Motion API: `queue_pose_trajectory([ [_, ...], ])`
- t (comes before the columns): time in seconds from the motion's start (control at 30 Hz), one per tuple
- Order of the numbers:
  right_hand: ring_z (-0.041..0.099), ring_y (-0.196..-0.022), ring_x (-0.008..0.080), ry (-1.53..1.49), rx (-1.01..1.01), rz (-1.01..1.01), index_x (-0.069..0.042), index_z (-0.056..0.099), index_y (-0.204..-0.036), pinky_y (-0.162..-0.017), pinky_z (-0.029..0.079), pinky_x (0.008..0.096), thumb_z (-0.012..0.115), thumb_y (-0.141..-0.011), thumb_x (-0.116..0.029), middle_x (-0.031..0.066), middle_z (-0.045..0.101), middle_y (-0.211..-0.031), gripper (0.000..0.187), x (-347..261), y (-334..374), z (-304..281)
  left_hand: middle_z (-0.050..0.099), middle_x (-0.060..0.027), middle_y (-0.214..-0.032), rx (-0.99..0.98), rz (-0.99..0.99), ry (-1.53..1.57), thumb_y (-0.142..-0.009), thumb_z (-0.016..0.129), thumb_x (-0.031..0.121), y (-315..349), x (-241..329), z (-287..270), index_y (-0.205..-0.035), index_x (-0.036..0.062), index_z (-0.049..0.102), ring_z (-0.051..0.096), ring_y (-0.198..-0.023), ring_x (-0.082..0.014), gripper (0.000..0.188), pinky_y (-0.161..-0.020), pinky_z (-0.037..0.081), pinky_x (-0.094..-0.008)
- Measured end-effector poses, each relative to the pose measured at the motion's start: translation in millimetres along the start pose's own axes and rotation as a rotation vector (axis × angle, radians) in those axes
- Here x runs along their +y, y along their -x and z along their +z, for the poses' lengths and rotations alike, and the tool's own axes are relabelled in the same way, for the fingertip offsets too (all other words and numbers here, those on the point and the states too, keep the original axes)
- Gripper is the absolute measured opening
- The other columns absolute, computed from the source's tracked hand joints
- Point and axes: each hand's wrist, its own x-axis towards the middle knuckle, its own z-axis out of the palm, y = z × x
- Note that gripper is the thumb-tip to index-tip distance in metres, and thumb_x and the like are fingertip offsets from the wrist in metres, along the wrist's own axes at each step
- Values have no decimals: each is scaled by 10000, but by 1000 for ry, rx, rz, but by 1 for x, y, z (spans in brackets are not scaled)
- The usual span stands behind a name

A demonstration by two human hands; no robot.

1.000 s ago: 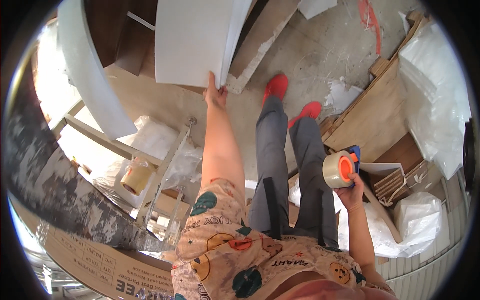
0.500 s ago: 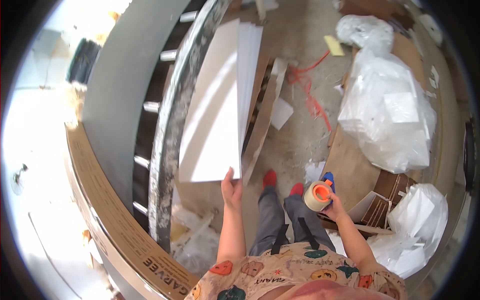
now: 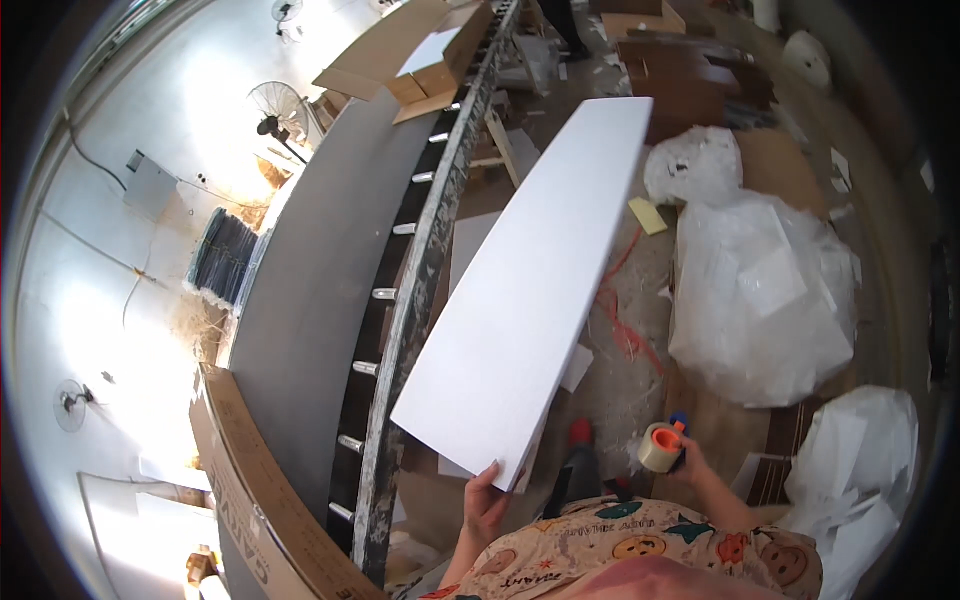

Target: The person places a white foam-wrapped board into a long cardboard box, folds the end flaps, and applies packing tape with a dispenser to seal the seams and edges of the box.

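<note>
Handling of a long white panel (image 3: 530, 280). The left hand (image 3: 487, 503) pinches the near end at its right corner; the panel slants away beside the roller conveyor (image 3: 411, 300). The right hand (image 3: 692, 463) is closed on a tape dispenser (image 3: 657, 452). Support beneath the far end cannot be made out. The step appears to be one-handed positioning; the next move seemingly calls for a firm left grip.

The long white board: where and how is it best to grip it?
Probably by its nearest short edge, coming from the body side, thumb above, fingers beneath: the white board is flat and long, with this end nearest; the left hand holds its corner.
</note>
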Motion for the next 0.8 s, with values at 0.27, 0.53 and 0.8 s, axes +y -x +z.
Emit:
queue_pose_trajectory([
  [0.27, 476, -1191, 279, 223, 119, -1, -128, 544, -1221, -1025, 326, 517, 546, -789, -299, 98, 506, -1282, 465, -113, -47, 110, 557, -118, -1224, -177, 100, -42, -840, 609, 74, -123, 74, 139, -1302, 43, 429, 574, -1102, -287, 497, -902, 508, -442],
  [0.53, 483, -1181, 307, 102, 62, -201, -125, 521, -1253, -1002, 345, 549, 503, -754, -237, 119, 502, -1282, 511, -255, -93, 166, 584, -57, -1174, -255, 241, -33, -843, 627, 84, -297, 174, 255, -1244, 68, 493, 545, -1114, -240, 423, -968, 441, -440],
  [0.8, 531, -1132, 253, 109, 83, -175, -166, 529, -1253, -950, 424, 481, 497, -786, -245, 95, 528, -1260, 475, -446, -212, 183, 573, -96, -1159, -256, 541, 106, -894, 593, 128, -506, 257, 421, -1209, 33, 487, 563, -1061, -257, 346, -933, 476, -424],
])
